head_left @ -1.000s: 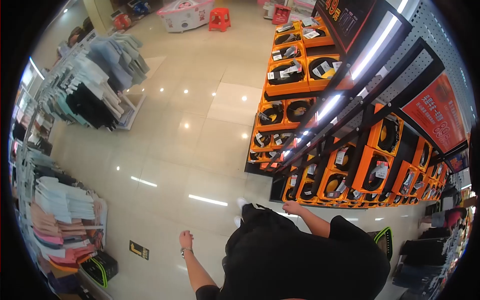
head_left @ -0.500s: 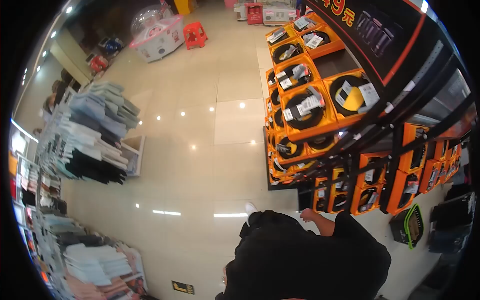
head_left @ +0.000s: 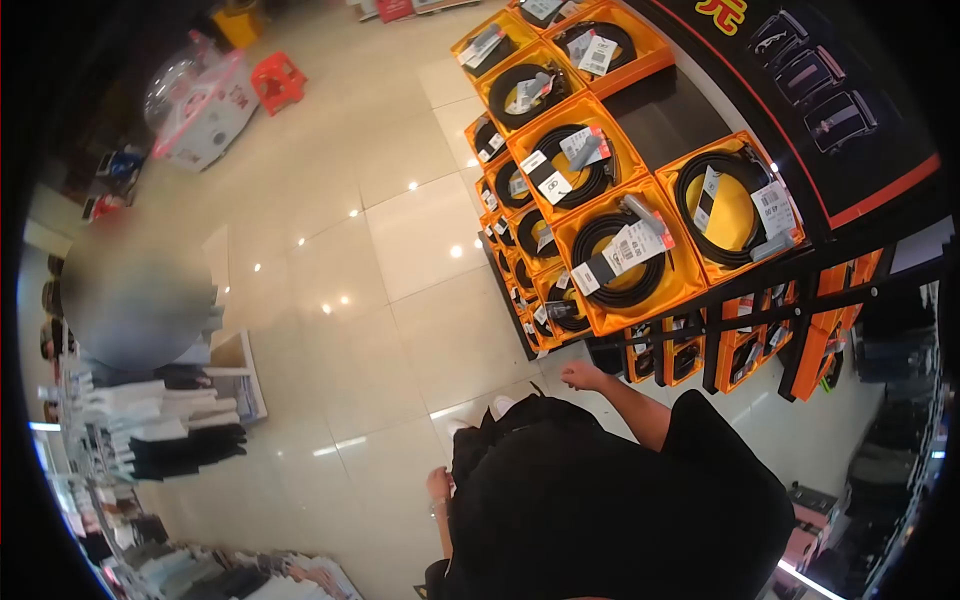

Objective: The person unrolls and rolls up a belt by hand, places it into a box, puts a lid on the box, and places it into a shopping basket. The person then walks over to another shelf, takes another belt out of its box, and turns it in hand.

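My right hand (head_left: pixel 583 375) hangs in front of my body with its fingers curled in and nothing visible in them. It is just short of the display of coiled black belts, nearest to the lower orange boxes (head_left: pixel 643 350), and touches none of them. Beside my left hip hangs my left hand (head_left: pixel 439 484), small in view, its fingers turned toward my dark clothing and partly hidden. On the upper tier, a coiled belt (head_left: pixel 610 285) with paper tags lies in an orange box, and another tagged belt (head_left: pixel 690 190) lies in the box to its right.
Folded and hanging clothes (head_left: pixel 190 450) line the left side. A red stool (head_left: pixel 277 82) stands beside a pink-and-white machine (head_left: pixel 210 110) at the far left. Above the belts slopes a dark sign (head_left: pixel 800 150). A blurred patch (head_left: pixel 140 300) covers part of the left.
My view has turned right and come closer to the belt boxes, which look larger. My left hand now shows beside my hip. The right hand stays low, with its fingers curled.
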Demonstrator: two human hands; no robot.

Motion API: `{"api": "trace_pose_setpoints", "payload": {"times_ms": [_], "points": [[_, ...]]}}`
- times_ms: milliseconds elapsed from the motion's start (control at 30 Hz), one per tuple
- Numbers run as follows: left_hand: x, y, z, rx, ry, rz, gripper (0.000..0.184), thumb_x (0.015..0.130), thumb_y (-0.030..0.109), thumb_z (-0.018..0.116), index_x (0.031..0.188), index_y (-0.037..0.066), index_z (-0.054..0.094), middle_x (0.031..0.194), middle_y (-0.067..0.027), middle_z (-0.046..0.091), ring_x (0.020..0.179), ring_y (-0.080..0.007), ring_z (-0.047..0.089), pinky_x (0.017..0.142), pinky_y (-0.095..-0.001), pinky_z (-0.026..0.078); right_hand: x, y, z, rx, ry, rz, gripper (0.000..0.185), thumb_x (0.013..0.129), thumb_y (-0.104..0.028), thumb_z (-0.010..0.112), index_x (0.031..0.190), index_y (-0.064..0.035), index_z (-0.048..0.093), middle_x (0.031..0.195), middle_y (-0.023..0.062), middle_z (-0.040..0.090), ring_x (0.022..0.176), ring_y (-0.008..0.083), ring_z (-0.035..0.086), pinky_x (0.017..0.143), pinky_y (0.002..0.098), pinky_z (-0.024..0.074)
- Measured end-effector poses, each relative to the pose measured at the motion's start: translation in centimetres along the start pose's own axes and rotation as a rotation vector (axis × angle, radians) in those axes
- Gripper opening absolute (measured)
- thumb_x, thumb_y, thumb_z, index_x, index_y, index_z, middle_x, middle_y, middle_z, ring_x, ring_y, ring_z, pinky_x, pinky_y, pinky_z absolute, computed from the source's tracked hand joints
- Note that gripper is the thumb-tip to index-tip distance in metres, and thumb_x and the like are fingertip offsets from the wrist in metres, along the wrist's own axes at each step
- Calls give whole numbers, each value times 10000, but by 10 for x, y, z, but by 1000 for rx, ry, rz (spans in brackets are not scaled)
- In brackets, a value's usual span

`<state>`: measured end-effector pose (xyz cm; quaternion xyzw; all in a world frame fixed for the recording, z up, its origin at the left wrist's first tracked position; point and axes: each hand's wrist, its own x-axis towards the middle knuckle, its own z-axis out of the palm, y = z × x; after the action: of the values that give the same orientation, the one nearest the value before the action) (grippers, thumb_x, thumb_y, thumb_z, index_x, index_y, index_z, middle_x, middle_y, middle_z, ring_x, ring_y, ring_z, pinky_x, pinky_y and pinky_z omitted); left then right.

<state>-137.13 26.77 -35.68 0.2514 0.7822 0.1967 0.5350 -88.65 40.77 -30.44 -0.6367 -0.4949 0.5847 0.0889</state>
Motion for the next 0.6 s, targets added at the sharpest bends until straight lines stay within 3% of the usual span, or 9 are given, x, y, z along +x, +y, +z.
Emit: {"api": "trace_pose_setpoints", "payload": {"times_ms": [67,200,267,300,333,367,400,500,600], "points": [[27,41,-5,45,-55,19,267,874,213,533,999,6,645,773,-113,677,616,-201,643,551,-322,491,0,29,-1,-124,-13,131,236,828,-254,594,841,-25,650,676,86,638,655,192,647,623,319,529],[75,95,-27,143,-157,49,264,878,221,521,1025,31,630,771,-99,672,599,-185,640,516,-295,477,-12,61,14,-951,-113,-320,183,813,-171,564,748,-24,651,764,122,681,721,256,664,671,348,542],[96,110,-41,124,-199,41,261,875,216,522,997,14,634,758,-110,672,593,-187,642,518,-310,487,0,58,30,-918,-45,-312,213,814,-178,535,722,-26,652,812,150,682,783,320,658,715,414,532],[110,110,-50,131,-231,32,262,878,221,527,979,3,630,754,-116,676,584,-184,641,521,-321,490,-1,30,33,-698,30,-49,242,823,-200,517,720,-26,651,823,165,675,820,341,648,736,437,521],[143,98,-67,726,-398,342,269,861,264,569,994,39,637,832,-104,684,699,-200,653,604,-348,509,-2,-8,31,-462,104,205,272,832,-223,500,718,-27,651,833,180,668,856,361,638,757,460,510],[174,87,-83,1252,-400,764,285,843,306,612,1008,76,645,910,-93,691,815,-217,665,687,-375,528,4,-35,30,-436,114,265,301,849,-249,459,827,-30,665,881,201,656,903,382,620,778,489,492],[188,89,-93,1384,-416,873,280,842,305,612,1002,78,647,911,-94,691,820,-221,663,693,-381,526,4,-73,29,-399,138,282,301,849,-249,459,827,-30,665,881,201,656,903,382,620,778,489,492],[231,132,-123,1299,-488,593,265,839,301,615,987,84,653,912,-98,689,835,-234,660,708,-400,519,-3,-215,1,-274,293,344,297,870,-247,455,975,-45,646,929,186,655,917,367,618,784,468,491],[283,198,-151,1294,-510,471,249,836,296,617,971,91,659,913,-102,688,850,-247,656,723,-418,512,1,-318,-26,-180,444,2,274,901,-231,462,1045,-52,611,945,164,655,917,359,620,793,452,488]]}}
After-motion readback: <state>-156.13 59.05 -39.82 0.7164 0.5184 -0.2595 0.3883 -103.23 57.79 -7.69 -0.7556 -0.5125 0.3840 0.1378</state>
